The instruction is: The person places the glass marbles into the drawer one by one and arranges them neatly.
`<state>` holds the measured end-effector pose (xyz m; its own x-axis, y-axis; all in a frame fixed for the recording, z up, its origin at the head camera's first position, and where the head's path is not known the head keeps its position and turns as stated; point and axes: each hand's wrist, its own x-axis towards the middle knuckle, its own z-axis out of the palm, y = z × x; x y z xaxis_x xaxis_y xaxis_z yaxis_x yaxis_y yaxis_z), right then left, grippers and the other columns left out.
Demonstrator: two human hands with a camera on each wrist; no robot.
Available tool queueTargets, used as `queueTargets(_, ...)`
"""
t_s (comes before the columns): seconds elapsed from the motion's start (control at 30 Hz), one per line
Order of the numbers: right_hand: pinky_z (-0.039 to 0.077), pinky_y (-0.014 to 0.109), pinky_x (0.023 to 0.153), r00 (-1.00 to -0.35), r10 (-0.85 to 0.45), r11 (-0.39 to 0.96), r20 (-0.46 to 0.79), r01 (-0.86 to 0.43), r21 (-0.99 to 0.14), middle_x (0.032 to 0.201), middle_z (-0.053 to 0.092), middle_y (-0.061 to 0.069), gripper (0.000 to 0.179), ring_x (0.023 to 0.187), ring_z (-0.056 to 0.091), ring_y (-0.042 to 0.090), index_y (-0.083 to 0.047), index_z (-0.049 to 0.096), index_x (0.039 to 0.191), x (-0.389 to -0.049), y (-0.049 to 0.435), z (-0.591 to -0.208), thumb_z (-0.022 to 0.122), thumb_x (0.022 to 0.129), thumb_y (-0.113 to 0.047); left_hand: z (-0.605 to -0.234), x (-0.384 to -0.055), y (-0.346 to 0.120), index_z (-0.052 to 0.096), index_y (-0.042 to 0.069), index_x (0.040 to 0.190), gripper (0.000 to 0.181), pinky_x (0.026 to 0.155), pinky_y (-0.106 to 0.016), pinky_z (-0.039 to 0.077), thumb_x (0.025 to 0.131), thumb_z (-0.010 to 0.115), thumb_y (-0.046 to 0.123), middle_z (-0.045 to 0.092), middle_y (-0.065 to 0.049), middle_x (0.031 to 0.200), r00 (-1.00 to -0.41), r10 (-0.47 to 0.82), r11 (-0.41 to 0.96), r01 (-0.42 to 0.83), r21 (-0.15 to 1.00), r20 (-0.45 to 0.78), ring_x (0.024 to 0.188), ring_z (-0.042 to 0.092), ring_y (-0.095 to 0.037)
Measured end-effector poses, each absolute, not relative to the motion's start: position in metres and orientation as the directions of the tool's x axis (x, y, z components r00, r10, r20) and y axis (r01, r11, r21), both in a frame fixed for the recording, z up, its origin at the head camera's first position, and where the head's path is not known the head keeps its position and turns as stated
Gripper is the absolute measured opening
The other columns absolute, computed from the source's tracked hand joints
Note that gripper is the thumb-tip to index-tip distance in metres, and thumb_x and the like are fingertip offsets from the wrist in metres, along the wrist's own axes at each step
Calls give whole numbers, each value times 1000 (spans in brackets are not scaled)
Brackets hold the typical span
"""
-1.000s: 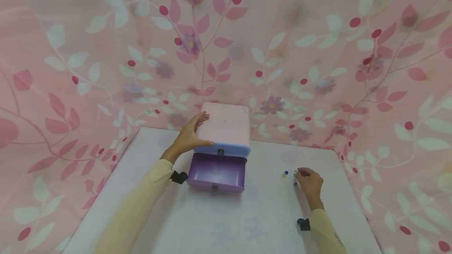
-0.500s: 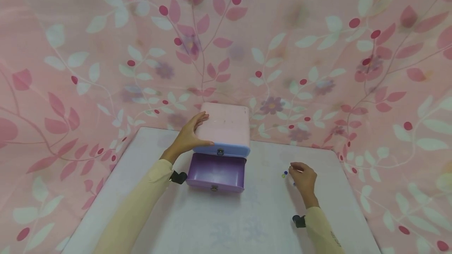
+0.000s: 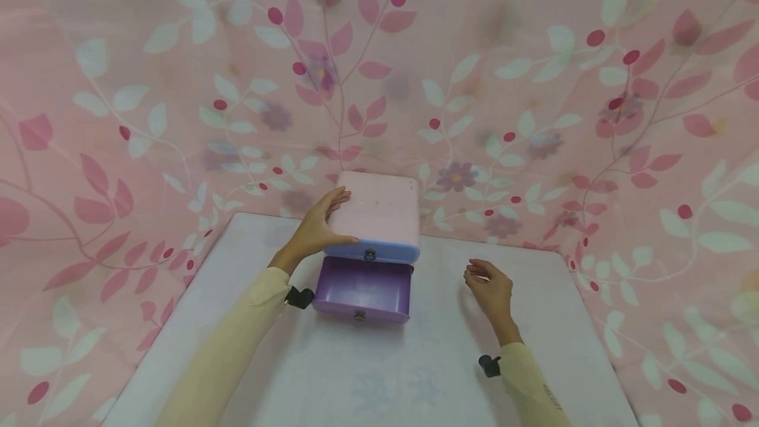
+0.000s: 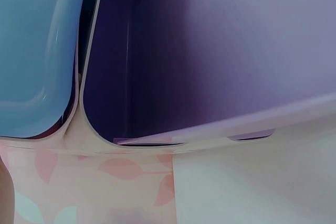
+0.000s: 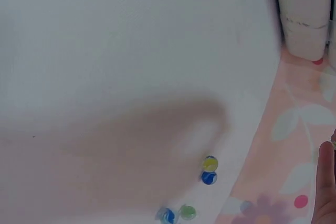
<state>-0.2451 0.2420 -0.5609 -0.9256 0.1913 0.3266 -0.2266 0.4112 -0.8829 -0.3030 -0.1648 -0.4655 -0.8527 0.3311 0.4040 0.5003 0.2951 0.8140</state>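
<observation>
A mini drawer box (image 3: 375, 206) with a pink top and a blue upper front stands at the back of the table. Its purple lower drawer (image 3: 363, 285) is pulled out, and the inside looks bare. My left hand (image 3: 317, 226) grips the box's left front corner, thumb along the front edge, fingers along the left side. To the right, my right hand (image 3: 492, 285) is raised over the table, pinching a small yellowish marble (image 5: 334, 144) that barely shows at the right wrist view's edge. Below it lie a yellow marble (image 5: 210, 163), a green marble (image 5: 187, 212) and blue ones, hidden in the head view.
The white table (image 3: 391, 374) ends at a pink floral cloth (image 3: 504, 117) that hangs behind and on both sides. The open drawer juts forward of the box, its front panel (image 3: 379, 316) facing me.
My right hand has lifted from the marbles and moved left and away from me, carrying a marble. My left hand, the box and the drawer have stayed put.
</observation>
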Motion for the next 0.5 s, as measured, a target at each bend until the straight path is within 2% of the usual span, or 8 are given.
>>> queueTargets(0.13, 57, 18, 70, -925, 179, 341, 335, -261, -903, 95, 70, 26, 33, 85, 70, 38, 6, 69, 107, -245, 231, -554, 73, 75, 15, -461, -299, -164, 26, 2, 152, 115, 116, -36, 28, 62, 95, 19, 41, -16, 150, -847, 330, 265, 507, 820, 417, 139, 36, -27)
queueTargets(0.27, 58, 19, 69, -930, 165, 304, 328, -268, -914, 96, 70, 25, 32, 82, 72, 34, 5, 69, 106, -245, 221, -547, 73, 76, 15, -450, -293, -163, 27, -3, 151, 112, 116, -41, 29, 63, 94, 15, 41, -20, 148, -838, 342, 242, 515, 822, 425, 138, 36, -32)
queueTargets(0.33, 58, 21, 68, -930, 154, 277, 333, -283, -918, 95, 70, 26, 31, 81, 72, 35, 6, 69, 105, -244, 216, -542, 73, 76, 16, -448, -291, -163, 27, -3, 151, 112, 116, -41, 29, 63, 94, 15, 41, -20, 148, -840, 346, 250, 512, 822, 418, 138, 36, -32)
queueTargets(0.5, 59, 26, 70, -928, 89, 209, 362, -338, -918, 95, 66, 34, 29, 83, 68, 46, 13, 67, 104, -234, 199, -516, 70, 76, 19, -455, -296, -164, 27, 1, 152, 114, 116, -38, 28, 63, 94, 19, 41, -15, 149, -848, 337, 254, 500, 828, 409, 139, 36, -27)
